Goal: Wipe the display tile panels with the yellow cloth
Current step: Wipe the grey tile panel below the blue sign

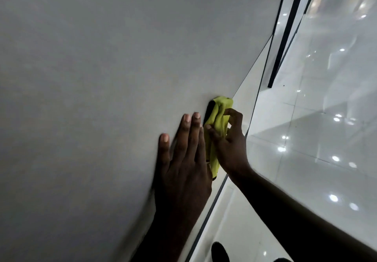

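**Wiping near the panel edge, progress is hard to call**

Closest to the lens is the right forearm, cutting in from the bottom right corner, with a dark shoe (pixel 219 251) poking in below it.

Only the head view to go on. The right hand (pixel 230 145) has its fingers curled round the yellow cloth (pixel 219 117), gripping it in a bunch and holding it against the big grey tile panel (pixel 102 78), just beside the panel's right edge. The left hand (pixel 183 159) lies flat on the same panel with fingers straight, holding nothing, right beside the cloth. I'd guess it's bracing.

As for progress, honestly I can't tell. The grey face looks even and matt, with no streaks, dust lines or wet marks separating wiped from unwiped. My guess is mid-job: the cloth is on the surface, and a paler panel (pixel 251 90) next along shows no sign either way.

The cloth is lime-yellow, soft and crumpled into folds, with a dark trim along one side. The glossy floor (pixel 326 119) beyond reflects ceiling lights.
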`<state>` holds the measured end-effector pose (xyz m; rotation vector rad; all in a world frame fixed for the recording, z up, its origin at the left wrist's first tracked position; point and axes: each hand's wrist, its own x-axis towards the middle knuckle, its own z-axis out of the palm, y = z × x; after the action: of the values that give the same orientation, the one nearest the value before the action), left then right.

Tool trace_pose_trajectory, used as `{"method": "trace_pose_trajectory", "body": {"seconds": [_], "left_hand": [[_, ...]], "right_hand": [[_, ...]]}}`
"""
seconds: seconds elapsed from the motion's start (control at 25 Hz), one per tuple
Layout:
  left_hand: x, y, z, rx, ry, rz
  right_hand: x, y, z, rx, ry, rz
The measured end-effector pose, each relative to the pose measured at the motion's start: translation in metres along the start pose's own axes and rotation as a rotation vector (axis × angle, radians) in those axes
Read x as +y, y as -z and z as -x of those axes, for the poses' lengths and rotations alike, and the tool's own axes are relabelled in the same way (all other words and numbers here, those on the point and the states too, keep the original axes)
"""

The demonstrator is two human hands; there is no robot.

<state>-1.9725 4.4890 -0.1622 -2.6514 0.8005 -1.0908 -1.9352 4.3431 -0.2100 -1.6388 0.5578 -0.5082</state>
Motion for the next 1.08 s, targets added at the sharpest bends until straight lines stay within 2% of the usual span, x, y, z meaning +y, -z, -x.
{"method": "trace_pose_trajectory", "body": {"seconds": [0.16, 0.32, 0.44, 0.56, 0.72, 0.88, 0.92, 1.0, 1.04, 1.08], "left_hand": [[0.016, -0.022, -0.044, -0.019, -0.072, -0.085], [0.040, -0.051, -0.085, -0.005, -0.069, -0.151], [0.064, -0.071, -0.125, -0.046, -0.068, -0.145], [0.094, -0.090, -0.168, -0.117, -0.037, -0.140], [0.130, -0.118, -0.225, -0.173, -0.032, -0.174], [0.166, -0.144, -0.279, -0.214, -0.013, -0.148], [0.171, -0.151, -0.290, -0.219, -0.022, -0.156], [0.183, -0.165, -0.314, -0.211, -0.057, -0.166], [0.190, -0.175, -0.327, -0.201, -0.067, -0.161], [0.198, -0.186, -0.342, -0.190, -0.070, -0.159]], "right_hand": [[0.003, 0.011, -0.058, 0.025, -0.083, -0.082], [0.009, 0.025, -0.116, 0.075, 0.013, -0.055], [0.020, 0.047, -0.178, 0.015, -0.092, -0.098], [0.017, 0.068, -0.236, 0.011, 0.024, -0.098], [0.016, 0.093, -0.320, -0.026, -0.142, -0.181], [0.008, 0.118, -0.364, -0.074, 0.108, -0.121], [0.013, 0.121, -0.378, -0.081, 0.077, -0.096], [0.021, 0.126, -0.410, -0.125, -0.109, -0.099], [0.022, 0.131, -0.424, -0.130, -0.126, -0.114], [0.024, 0.135, -0.436, -0.115, -0.064, -0.089]]}}
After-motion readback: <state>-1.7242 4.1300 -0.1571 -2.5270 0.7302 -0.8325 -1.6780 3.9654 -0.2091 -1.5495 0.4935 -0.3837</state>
